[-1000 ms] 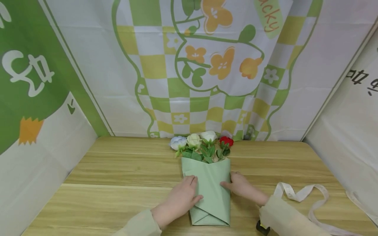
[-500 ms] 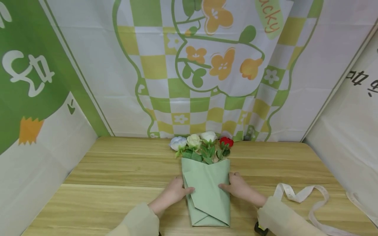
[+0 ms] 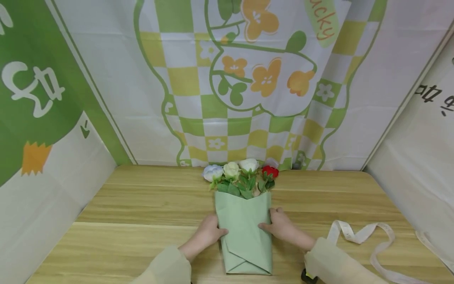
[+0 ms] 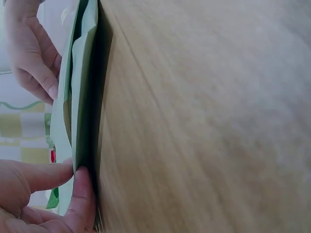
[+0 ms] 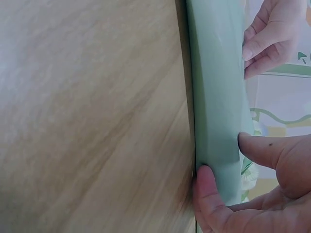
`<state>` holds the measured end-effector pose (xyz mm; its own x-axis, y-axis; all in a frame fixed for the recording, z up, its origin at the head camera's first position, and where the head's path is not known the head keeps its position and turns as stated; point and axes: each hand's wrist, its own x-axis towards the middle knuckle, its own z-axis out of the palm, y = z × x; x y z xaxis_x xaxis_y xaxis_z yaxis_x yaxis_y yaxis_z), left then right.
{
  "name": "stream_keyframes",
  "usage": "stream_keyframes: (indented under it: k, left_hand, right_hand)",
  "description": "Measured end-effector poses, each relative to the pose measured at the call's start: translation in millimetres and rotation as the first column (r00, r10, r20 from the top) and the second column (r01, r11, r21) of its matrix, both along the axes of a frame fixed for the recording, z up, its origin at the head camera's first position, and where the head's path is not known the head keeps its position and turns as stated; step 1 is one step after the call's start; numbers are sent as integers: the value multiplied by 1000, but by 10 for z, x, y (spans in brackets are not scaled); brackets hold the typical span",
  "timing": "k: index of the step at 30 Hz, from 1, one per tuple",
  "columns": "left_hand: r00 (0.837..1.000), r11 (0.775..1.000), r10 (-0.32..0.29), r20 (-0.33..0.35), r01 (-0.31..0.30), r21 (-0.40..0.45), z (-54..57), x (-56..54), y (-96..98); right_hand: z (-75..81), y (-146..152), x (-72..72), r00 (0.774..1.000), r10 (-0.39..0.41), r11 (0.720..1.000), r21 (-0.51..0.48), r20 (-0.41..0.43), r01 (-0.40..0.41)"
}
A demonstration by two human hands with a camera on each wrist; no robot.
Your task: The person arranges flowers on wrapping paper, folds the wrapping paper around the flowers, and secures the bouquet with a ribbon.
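Observation:
A bouquet wrapped in pale green paper (image 3: 244, 228) lies on the table, its folded bottom end toward me. From its top poke a pale blue flower (image 3: 213, 172), a cream one (image 3: 231, 170), a white one (image 3: 249, 164) and a red one (image 3: 270, 171), above green leaves. My left hand (image 3: 205, 233) pinches the wrap's left edge, thumb on top; the left wrist view shows its fingertip (image 4: 82, 182) against the paper's side. Along the right edge my right hand (image 3: 283, 227) grips likewise, with thumb (image 5: 260, 148) above and fingers low on the side.
A white printed ribbon (image 3: 383, 236) trails in loops over the right side of the wooden table (image 3: 149, 205). Behind the table hangs a checkered, flower-printed cloth (image 3: 248, 130). Printed side panels (image 3: 46, 157) stand left and right.
My left hand has moved from the paper's front to its left edge and now grips it there. The bouquet has shifted slightly left and toward me, with the right hand still holding its edge.

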<state>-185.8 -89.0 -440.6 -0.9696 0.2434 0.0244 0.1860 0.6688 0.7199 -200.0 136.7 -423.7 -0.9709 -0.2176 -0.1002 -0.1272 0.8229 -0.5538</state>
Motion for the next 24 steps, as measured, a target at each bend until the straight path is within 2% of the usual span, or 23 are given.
stream_keyframes:
  k: [13, 20, 24]
  left_hand:
    - [999, 1000, 29, 14, -29, 6, -10, 45, -68]
    - [997, 998, 49, 58, -51, 33, -7, 128, -195]
    - [996, 997, 64, 60, -66, 38, -10, 180, -282]
  right_hand:
    - [-61, -76, -18, 999, 15, 1000, -22, -36, -16]
    - [-73, -207, 21, 998, 56, 998, -32, -28, -57]
    - [-102, -303, 27, 997, 77, 997, -29, -22, -77]
